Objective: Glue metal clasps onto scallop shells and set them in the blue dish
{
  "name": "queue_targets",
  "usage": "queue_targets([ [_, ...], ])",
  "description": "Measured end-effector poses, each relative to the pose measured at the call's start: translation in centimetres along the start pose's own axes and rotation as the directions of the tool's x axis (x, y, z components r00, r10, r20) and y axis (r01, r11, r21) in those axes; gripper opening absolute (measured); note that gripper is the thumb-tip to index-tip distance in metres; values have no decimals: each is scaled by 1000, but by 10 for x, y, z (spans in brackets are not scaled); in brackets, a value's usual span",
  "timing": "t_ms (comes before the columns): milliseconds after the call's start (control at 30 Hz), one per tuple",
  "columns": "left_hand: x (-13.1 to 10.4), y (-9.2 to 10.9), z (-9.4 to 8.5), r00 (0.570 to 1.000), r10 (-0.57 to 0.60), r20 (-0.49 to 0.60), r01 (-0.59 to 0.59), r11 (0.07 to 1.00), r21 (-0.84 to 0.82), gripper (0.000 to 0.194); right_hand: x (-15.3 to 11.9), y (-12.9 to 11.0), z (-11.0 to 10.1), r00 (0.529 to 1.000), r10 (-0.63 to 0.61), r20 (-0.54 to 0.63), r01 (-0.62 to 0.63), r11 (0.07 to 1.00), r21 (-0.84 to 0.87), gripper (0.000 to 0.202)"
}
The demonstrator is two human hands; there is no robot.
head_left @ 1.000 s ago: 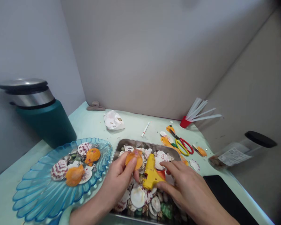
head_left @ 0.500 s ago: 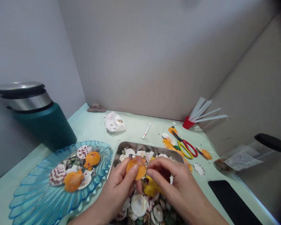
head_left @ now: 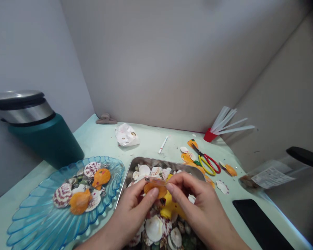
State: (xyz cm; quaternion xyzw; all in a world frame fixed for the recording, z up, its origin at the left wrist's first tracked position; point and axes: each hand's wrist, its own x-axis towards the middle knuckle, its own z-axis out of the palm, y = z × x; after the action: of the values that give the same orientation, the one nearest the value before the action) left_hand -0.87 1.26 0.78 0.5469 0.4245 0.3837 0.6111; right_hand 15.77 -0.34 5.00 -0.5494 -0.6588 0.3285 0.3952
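An orange scallop shell (head_left: 155, 190) is pinched between the thumb and fingers of my left hand (head_left: 135, 203). A shiny, see-through strip runs along its upper edge; its kind is unclear. My right hand (head_left: 195, 194) has thumb and forefinger pressed together at the right end of that edge, and what they hold is hidden. Both hands are over a metal tray (head_left: 156, 160) full of white and patterned shells. Beneath the fingers a yellow object (head_left: 169, 206) lies on the shells, partly covered. A large white shell (head_left: 154, 228) rests nearer to me.
At left, a blue shell-shaped dish (head_left: 41, 215) holds shells beside a green bottle (head_left: 47, 139). Scissors (head_left: 208, 163) lie among orange pieces at right. Behind are a red cup (head_left: 210, 135) of white sticks and a crumpled packet (head_left: 127, 134). A black phone-like slab (head_left: 258, 222) and jar (head_left: 273, 177) stand right.
The orange shell has tipped so its face is seen more edge-on, and the see-through strip lies flatter. My right fingers have moved slightly up along its edge.
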Motion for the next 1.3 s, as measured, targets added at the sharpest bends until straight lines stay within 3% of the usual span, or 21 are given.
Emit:
queue_targets([
  [167, -1, 5, -1, 1000, 11, -28, -16, 979, -201, 38, 1, 2, 4, 1000, 20, -3, -20, 1000, -19, 21],
  [467, 4, 1, -4, 999, -30, -20, 21, 934, -356, 18, 1, 6, 11, 998, 66, 15, -66, 998, -25, 23],
  [700, 3, 1, -5, 998, -51, -20, 40, 926, -375, 21, 1, 9, 9, 998, -45, -38, 42, 996, -74, 12],
  [933, 2, 1, -5, 998, -62, -8, 56, 939, -340, 20, 0, 11, 7, 961, -268, -68, 263, 962, -67, 12],
  [1300, 2, 1, -5, 998, -66, -1, 61, 931, -360, 20, 0, 11, 8, 949, -312, -47, 312, 950, -17, 16],
])
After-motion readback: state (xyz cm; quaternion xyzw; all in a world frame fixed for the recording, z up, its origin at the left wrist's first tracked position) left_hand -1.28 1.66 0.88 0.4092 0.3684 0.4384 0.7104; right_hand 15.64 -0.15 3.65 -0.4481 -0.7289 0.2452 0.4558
